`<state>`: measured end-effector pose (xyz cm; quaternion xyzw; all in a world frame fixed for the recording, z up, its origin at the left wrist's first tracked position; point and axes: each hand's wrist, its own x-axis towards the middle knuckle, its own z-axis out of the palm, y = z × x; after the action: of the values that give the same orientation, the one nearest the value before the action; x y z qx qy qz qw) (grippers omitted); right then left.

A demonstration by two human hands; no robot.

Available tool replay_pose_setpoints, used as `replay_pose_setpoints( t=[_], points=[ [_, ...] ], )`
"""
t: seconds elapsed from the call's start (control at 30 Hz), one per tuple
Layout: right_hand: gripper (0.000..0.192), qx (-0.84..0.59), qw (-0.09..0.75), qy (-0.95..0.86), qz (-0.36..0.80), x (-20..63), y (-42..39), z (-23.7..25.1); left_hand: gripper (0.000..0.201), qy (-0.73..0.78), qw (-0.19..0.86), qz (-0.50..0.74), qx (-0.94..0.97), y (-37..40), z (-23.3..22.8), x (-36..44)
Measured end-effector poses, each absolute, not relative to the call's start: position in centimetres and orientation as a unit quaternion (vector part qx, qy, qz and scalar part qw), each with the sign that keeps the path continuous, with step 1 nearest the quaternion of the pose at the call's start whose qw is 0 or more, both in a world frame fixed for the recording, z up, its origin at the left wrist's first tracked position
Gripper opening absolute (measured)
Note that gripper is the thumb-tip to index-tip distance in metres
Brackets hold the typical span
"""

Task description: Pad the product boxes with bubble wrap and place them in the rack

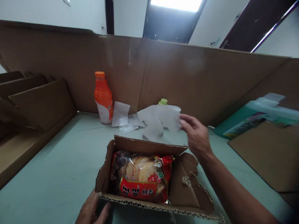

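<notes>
An opened cardboard box (187, 183) with torn edges sits in front of me. Inside it, mostly to the left, lies a red and clear bag of rice crackers (142, 177). My left hand (92, 208) grips the box at its near left corner, with some fingers hidden. Beyond the box, my right hand (196, 132) is closed on the right edge of a thin white packing sheet (169, 116), blurred by motion. More clear bubble wrap (121, 113) lies to its left. Behind the sheet shows a bottle's light green cap (163, 101).
An orange bottle (102, 99) stands at the back left. On the right, a jug of green liquid (252, 115) leans behind a cardboard flap (268, 152). A cardboard wall (177, 68) runs along the back, and folded cardboard (44, 99) stands at the left.
</notes>
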<state>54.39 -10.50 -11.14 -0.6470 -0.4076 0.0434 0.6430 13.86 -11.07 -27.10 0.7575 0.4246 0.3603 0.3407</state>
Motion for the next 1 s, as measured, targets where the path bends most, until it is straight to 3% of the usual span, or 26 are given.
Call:
replay_pose_setpoints(
  t=[0.17, 0.37, 0.47, 0.67, 0.77, 0.87, 1.0],
  points=[
    [0.038, -0.686, 0.683, -0.196, 0.156, 53.7, -23.4, -14.5, 0.030, 0.382, 0.329, 0.335, 0.796, -10.4, -26.3, 13.7],
    [0.048, -0.737, 0.539, -0.175, 0.367, 49.9, -32.9, -19.3, 0.038, 0.380, 0.298, 0.353, 0.801, -10.4, -25.8, 13.8],
    [0.047, -0.782, 0.460, -0.269, 0.324, 49.9, -33.8, -17.6, 0.039, 0.377, 0.297, 0.371, 0.795, -10.4, -25.7, 14.0],
    [0.029, -0.781, 0.346, -0.511, 0.098, 51.4, -25.6, -11.2, 0.046, 0.386, 0.299, 0.378, 0.787, -10.2, -26.3, 14.0],
    [0.038, -0.768, 0.263, -0.585, 0.002, 51.3, -17.5, -10.0, 0.046, 0.389, 0.305, 0.373, 0.785, -10.0, -26.5, 13.9],
    [0.048, -0.762, 0.192, -0.619, -0.001, 51.5, -10.0, -10.0, 0.043, 0.388, 0.306, 0.371, 0.786, -9.9, -26.4, 13.7],
    [0.027, -0.764, 0.201, -0.613, 0.009, 52.4, -5.1, -10.6, 0.040, 0.381, 0.315, 0.367, 0.788, -9.9, -25.9, 13.6]
  ],
)
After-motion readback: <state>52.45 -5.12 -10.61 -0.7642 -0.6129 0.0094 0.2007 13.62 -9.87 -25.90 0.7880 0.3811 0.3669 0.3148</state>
